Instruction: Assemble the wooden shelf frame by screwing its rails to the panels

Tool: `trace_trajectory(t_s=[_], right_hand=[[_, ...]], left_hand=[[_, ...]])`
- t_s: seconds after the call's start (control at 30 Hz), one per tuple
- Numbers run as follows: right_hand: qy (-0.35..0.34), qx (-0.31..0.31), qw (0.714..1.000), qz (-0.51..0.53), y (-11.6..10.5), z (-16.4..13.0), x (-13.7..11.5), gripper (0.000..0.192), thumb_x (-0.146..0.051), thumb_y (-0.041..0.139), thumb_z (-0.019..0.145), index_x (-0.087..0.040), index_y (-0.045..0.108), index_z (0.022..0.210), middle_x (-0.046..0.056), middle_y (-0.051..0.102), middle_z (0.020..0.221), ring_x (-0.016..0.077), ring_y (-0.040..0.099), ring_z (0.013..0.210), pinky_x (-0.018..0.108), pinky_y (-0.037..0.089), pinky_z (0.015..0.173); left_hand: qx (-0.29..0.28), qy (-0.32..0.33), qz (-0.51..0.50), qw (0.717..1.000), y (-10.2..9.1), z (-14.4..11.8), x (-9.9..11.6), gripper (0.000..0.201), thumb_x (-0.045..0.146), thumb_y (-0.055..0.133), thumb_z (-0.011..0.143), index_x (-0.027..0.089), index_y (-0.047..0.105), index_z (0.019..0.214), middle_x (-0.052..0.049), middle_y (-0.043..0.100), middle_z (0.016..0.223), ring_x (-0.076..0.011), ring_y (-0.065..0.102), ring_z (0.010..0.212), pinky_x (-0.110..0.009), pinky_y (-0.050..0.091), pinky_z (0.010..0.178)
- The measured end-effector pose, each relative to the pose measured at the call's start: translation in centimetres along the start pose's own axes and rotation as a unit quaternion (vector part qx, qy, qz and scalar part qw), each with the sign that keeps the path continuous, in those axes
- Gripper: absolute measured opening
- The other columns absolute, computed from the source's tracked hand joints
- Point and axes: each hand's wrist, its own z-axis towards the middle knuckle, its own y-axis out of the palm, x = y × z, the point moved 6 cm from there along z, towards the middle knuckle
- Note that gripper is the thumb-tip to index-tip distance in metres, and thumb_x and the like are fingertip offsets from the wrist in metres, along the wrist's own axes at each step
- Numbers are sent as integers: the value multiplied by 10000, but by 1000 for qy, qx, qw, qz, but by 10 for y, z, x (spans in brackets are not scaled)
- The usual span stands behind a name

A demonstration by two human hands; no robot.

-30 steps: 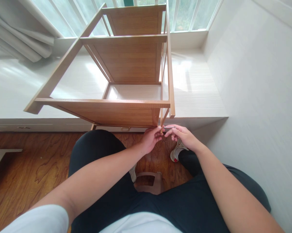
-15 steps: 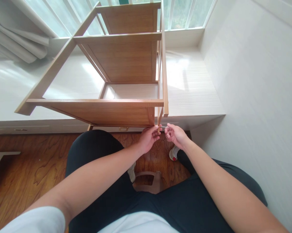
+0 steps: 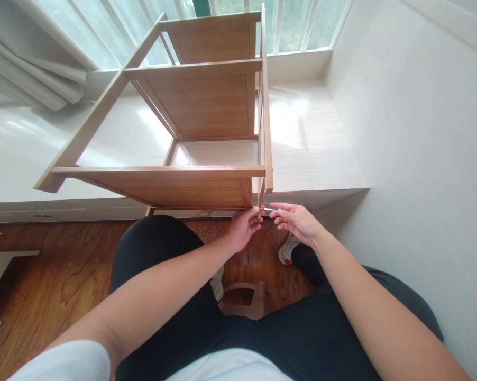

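Bamboo-coloured wood makes up the shelf unit (image 3: 191, 132), which lies tipped on its side on the white window ledge (image 3: 318, 143), its near end overhanging the wooden floor (image 3: 56, 264) above the person's knees. At the near right corner a thin rail end (image 3: 259, 209) sticks down. The left hand (image 3: 242, 228) is closed on it, thumb and fingers pinching the wood just below the shelf board. The right hand (image 3: 296, 219) sits just beside it on the right, fingers loosely curled around a thin metal tool (image 3: 271, 210) that points left at the rail end; it looks like a hex key, though it is too small to tell for sure, and no screw can be seen.

Judging from this, the step in hand is driving a fastener at that corner. To do it well, the left hand should hold the rail square against the frame so the joint does not twist, while the right keeps the tool in line with the hole and turns in short, even strokes. Because the unit overhangs the ledge, hard sideways pushes could shift it, so pressure is best kept along the tool's axis.
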Motion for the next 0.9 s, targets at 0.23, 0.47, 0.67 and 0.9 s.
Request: trace_trajectory(t_s=[0.23, 0.47, 0.67, 0.9], right_hand=[[13, 12, 998, -58, -9, 7, 2, 276, -400, 869, 847, -135, 822, 908, 81, 756, 740, 130, 664, 629, 229, 544, 557], [-5, 29, 999, -17, 0, 5, -7, 382, -313, 900, 733, -131, 779, 1046, -28, 611, 583, 90, 496, 513, 214, 380, 460], [3, -4, 1000, -2, 5, 0, -10, 302, -331, 891, 768, -159, 742, 967, -15, 642, 565, 98, 513, 481, 216, 396, 445], [37, -79, 996, 18, 6, -8, -14, 373, -233, 897, 797, -147, 798, 1146, 182, 790, 1278, 114, 708, 777, 185, 555, 591]], left_hand=[[-2, -1, -2, 1000, -1, 0, 0, 319, 359, 901, 705, 171, 814, 949, -69, 760, 923, -126, 628, 777, -249, 469, 683], [-4, -2, -3, 1000, -1, 1, -1, 325, 356, 897, 706, 168, 820, 960, -71, 762, 919, -122, 619, 762, -247, 462, 674], [-6, 0, 2, 1000, -1, 0, 0, 334, 367, 910, 697, 174, 823, 955, -72, 766, 934, -127, 624, 782, -248, 467, 685], [-3, 3, -2, 1000, -1, -1, 0, 353, 387, 928, 661, 178, 824, 925, -63, 761, 883, -127, 619, 766, -238, 461, 669]])
